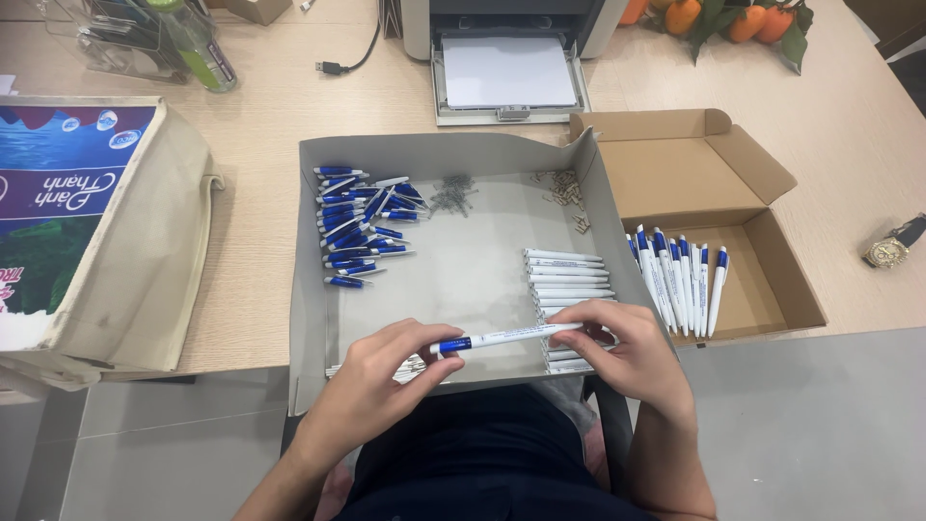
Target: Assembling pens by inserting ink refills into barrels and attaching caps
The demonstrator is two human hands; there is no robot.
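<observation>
Head view, then: what did each hand have?

— Both were on one pen [505, 337], white with a blue end. The left hand [386, 376] pinched the blue end between thumb and fingers; the right hand [627, 352] closed its fingertips on the white end. So each grip was clenched on that same pen, none released.

— And where did the pen lie?

— Low over the near edge of the grey tray [311, 289], its long axis running left to right, the blue end slightly nearer. It lay between the two hands, neither closer than the other.

— What lay around it?

— Blue pen parts [362, 224] were heaped at the tray's far left, white barrels [569, 275] stacked on the right just beyond the right hand, and small springs [453, 193] at the far side. Finished pens [680, 280] lay in the cardboard box [675, 174] on the table [260, 125], right of the tray.

— Anything unclear?

— The pen's white tip was covered by the right fingers, and the parts under the left hand were too hidden to identify.
</observation>
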